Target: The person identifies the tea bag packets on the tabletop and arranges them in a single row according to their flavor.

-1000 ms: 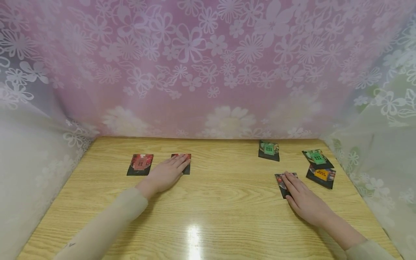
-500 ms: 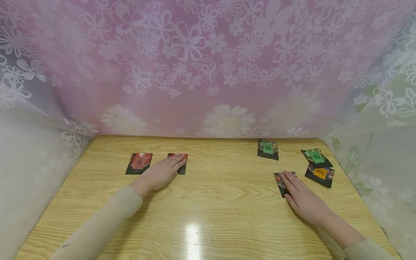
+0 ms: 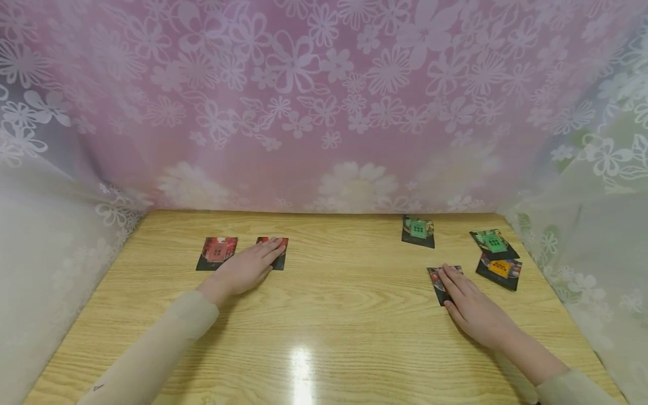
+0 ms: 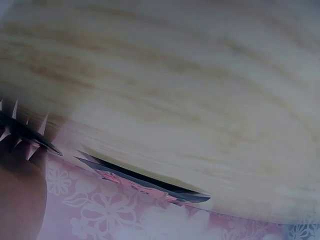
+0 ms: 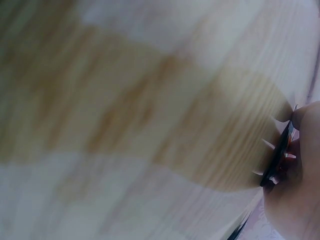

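With its fingers straight, my left hand (image 3: 242, 271) lies flat on a small black-and-red packet (image 3: 280, 262) and covers much of it. Just left of this, apart from it, is another black packet with a red label (image 3: 217, 253). My right hand (image 3: 478, 315) rests its outstretched fingers on a dark packet (image 3: 436, 284), whose label is hidden. In the left wrist view the fingers of the left hand (image 4: 20, 195) are on the packet's edge, and the neighbouring red packet (image 4: 145, 182) shows beside it. The right wrist view has the right hand (image 5: 295, 175) over its packet (image 5: 277, 152).
Toward the back right lies a packet with a green label (image 3: 418, 230). Farther right, a second green-label packet (image 3: 493, 243) overlaps an orange-label packet (image 3: 500, 271). A pink floral curtain (image 3: 324, 112) hangs behind the wooden table (image 3: 344, 315), with pale sheets at both sides.
My left hand has slid a little to the left, taking the packet beneath it closer to the other red-label packet. The right hand and its packet stay in place.
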`<state>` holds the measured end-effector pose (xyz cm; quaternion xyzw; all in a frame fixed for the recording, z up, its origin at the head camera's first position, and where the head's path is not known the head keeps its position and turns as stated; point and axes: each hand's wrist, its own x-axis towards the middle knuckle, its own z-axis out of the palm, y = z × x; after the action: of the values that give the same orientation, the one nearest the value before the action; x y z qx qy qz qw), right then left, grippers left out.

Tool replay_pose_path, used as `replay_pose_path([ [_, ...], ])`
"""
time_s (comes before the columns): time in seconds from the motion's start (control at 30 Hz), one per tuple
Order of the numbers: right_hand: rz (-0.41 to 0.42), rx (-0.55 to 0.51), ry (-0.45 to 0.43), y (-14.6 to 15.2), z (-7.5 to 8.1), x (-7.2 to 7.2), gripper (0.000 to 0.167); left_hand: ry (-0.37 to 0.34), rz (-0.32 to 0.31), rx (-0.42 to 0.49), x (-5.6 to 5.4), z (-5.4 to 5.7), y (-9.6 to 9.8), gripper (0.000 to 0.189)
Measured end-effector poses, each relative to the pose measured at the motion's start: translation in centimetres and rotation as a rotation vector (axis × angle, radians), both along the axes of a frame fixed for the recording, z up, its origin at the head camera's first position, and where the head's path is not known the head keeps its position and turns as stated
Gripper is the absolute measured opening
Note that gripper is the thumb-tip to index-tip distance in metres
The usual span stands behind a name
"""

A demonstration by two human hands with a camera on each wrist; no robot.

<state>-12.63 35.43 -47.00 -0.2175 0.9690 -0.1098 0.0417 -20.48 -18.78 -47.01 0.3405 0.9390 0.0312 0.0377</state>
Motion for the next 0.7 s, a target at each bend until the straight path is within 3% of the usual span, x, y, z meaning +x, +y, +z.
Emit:
replay_pose_path([
  [0.37,0.0,-0.013,-0.005,-0.2,0.12,-0.03,0.069,-0.04,0.034,0.037,0.19,-0.22,0.09,0.058],
  [0.7,-0.002,-0.048,0.01,-0.19,-0.09,-0.02,0.068,-0.015,0.025,0.047,0.28,-0.45,0.06,0.058],
])
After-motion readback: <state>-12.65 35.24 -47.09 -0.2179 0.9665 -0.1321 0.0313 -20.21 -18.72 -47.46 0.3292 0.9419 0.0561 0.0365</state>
